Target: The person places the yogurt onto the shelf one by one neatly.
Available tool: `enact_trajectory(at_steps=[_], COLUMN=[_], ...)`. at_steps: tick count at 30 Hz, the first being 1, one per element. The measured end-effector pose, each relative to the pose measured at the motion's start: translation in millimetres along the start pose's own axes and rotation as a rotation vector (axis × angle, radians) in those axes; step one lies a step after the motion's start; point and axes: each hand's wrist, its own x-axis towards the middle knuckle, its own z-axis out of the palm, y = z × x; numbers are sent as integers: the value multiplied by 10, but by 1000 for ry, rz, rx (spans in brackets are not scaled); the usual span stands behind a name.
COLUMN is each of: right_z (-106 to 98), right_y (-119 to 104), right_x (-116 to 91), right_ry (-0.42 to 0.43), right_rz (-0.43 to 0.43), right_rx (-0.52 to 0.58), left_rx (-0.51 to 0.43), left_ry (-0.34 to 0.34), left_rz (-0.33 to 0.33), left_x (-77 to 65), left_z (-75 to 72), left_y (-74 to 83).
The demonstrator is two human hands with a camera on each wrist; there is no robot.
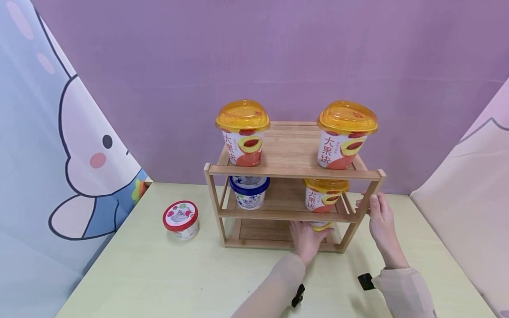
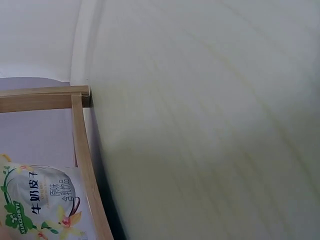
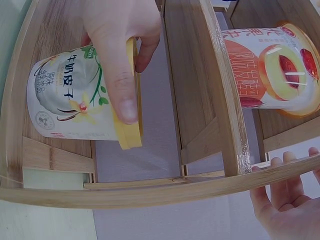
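Observation:
A wooden shelf rack (image 1: 290, 171) with three levels stands on the table. On its bottom level, at the right, is a white tub (image 3: 75, 107) with a yellow lid, upright and partly hidden by the middle shelf in the head view. My left hand (image 1: 307, 240) reaches in from the front and grips this tub at its lid, as the right wrist view shows. At the rack's right side my right hand (image 1: 381, 221) holds the front upright, its fingers curled behind the wood. The tub's printed side (image 2: 42, 200) appears in the left wrist view.
Two fruit yogurt cups (image 1: 243, 134) with domed orange lids stand on the top level. The middle level bears another such cup (image 1: 324, 196) and stacked blue-lidded tubs (image 1: 249, 194). Left of the rack, a red-lidded tub (image 1: 181, 219) sits on the table (image 1: 159, 274).

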Motion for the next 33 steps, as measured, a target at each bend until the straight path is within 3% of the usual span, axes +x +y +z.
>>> enact_trajectory(at_steps=[11, 18, 26, 33], right_z=[-5, -7, -18, -1], right_y=[-7, -13, -2, -17], right_x=[-6, -8, -1, -8], right_ry=[-2, -11, -18, -9], right_rz=[8, 1, 8, 8], right_rx=[0, 26, 20, 10], left_rx=[25, 67, 164, 181], left_ry=[-58, -35, -87, -129], left_rz=[-16, 19, 34, 76], left_x=[-36, -94, -220, -300], left_z=[-67, -181, -401, -667], left_y=[-15, -18, 31, 23])
